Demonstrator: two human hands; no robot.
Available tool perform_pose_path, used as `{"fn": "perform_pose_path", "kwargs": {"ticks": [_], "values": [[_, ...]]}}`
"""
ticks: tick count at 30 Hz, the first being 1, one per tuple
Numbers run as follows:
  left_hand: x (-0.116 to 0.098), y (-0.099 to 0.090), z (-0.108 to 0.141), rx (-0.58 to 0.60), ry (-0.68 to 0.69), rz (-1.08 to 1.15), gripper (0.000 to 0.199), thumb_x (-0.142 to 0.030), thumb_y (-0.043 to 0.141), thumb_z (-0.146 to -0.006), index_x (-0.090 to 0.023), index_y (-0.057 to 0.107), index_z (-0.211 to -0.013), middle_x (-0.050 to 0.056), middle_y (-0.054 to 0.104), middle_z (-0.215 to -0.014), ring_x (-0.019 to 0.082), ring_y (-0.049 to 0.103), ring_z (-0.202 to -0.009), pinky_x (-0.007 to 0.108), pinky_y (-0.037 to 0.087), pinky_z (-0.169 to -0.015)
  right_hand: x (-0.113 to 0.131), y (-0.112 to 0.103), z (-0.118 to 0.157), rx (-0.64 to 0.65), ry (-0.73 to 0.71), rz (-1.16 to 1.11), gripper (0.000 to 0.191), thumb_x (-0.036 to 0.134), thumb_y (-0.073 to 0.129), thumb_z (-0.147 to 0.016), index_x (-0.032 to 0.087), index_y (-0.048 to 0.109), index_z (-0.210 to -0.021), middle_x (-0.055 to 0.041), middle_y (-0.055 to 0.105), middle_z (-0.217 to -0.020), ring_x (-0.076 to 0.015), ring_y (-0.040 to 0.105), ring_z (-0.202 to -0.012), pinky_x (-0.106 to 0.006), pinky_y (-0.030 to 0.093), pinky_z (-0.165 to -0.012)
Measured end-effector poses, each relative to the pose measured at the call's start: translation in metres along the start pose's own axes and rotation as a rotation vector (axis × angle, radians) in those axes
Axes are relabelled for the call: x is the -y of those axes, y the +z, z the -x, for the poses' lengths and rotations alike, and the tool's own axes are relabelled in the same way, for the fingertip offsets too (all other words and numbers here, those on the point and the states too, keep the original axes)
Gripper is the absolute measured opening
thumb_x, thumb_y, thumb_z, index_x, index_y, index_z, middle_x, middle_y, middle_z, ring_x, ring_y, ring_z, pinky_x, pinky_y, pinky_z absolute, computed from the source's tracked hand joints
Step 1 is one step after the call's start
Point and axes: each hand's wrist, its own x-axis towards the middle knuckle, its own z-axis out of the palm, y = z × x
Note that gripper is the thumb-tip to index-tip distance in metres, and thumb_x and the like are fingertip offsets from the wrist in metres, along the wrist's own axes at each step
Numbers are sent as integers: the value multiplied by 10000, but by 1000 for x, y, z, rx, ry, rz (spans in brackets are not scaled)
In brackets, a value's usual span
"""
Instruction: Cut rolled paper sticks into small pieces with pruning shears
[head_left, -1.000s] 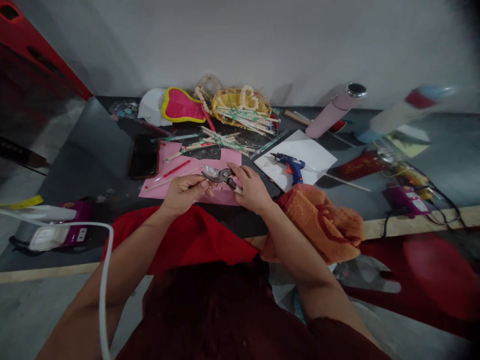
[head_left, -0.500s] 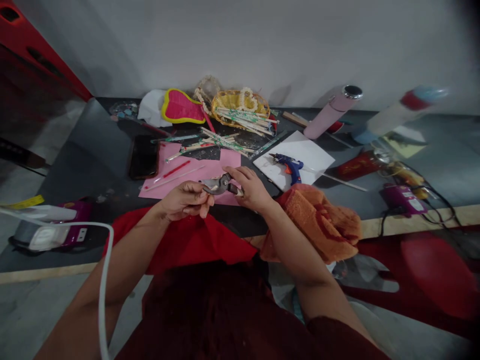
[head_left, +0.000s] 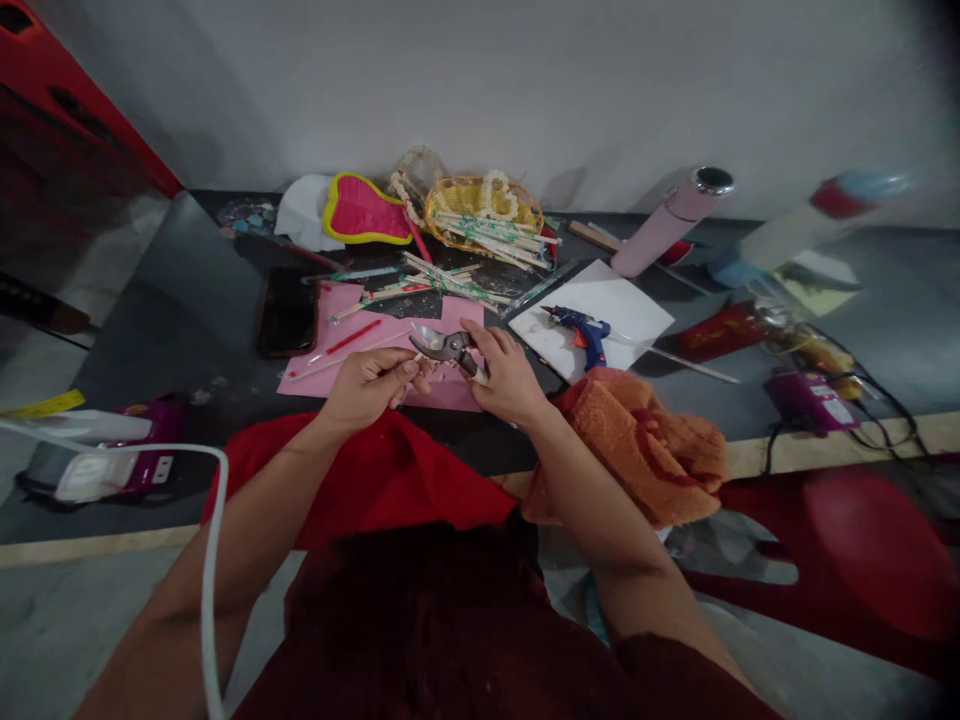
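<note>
Shears sit in your right hand, whose fingers wrap the handles, with the blades parted and pointing toward your left hand. That grip probably lets one squeeze work the blades. Your left thumb and fingers pinch a small pale piece right beside the blade tips, seemingly to steady it there; it's too small to identify, and you cannot tell from this view whether it lies between the blades. Both hands work over pink paper, which likely guards the dark table and catches scraps. Beyond it, crossed sticks lie loose, within easy reach, while more rest across the yellow basket, perhaps to keep them gathered. Your blue glue gun lies on a white sheet, presumably shielding the tabletop from drips. Just beside your right forearm, an orange cloth is bunched at the table's edge, apparently handy for wiping.
</note>
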Motion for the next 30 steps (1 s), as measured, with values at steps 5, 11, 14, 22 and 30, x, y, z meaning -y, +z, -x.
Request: {"fn": "perform_pose_path", "kwargs": {"ticks": [5, 11, 14, 22, 30], "values": [[-1, 0, -1, 18, -32, 51, 286, -393, 640, -809, -115, 692, -856, 55, 691, -649, 36, 380, -374, 179, 267, -360, 0, -2, 0, -16, -3, 14, 646, 246, 524, -783, 220, 375, -1411, -93, 576, -1164, -270, 518, -1067, -422, 442, -925], [-1, 1, 2, -7, 3, -8, 306, -413, 613, -827, -121, 694, -779, 48, 685, -637, 30, 364, -375, 187, 264, -374, 7, -6, 2, -17, 27, 25, 568, 184, 483, -801, 213, 442, -1367, -77, 619, -1058, -233, 563, -989, -345, 453, -894], [-1, 2, 3, -29, 28, -49, 317, -409, 597, -841, -128, 690, -729, 48, 685, -632, 37, 402, -396, 186, 292, -394, 9, -8, 3, -10, 39, 18, 549, 175, 473, -802, 211, 459, -1350, -69, 631, -1007, -220, 580, -938, -320, 466, -852], [-2, 1, 3, -77, 162, -356, 271, -340, 560, -855, -160, 694, -703, 43, 703, -705, 134, 624, -664, 233, 484, -636, 6, -7, 4, 35, 81, -80, 503, 199, 488, -782, 221, 506, -1285, -51, 674, -1083, -226, 632, -948, -318, 497, -834], [2, -1, -1, -107, 100, -279, 284, -357, 546, -869, -151, 678, -725, 39, 685, -689, 102, 562, -578, 195, 411, -507, -3, -6, -1, -58, 177, -79, 534, 328, 541, -836, 266, 445, -1358, -36, 587, -1291, -232, 620, -1042, -358, 507, -895]]}}
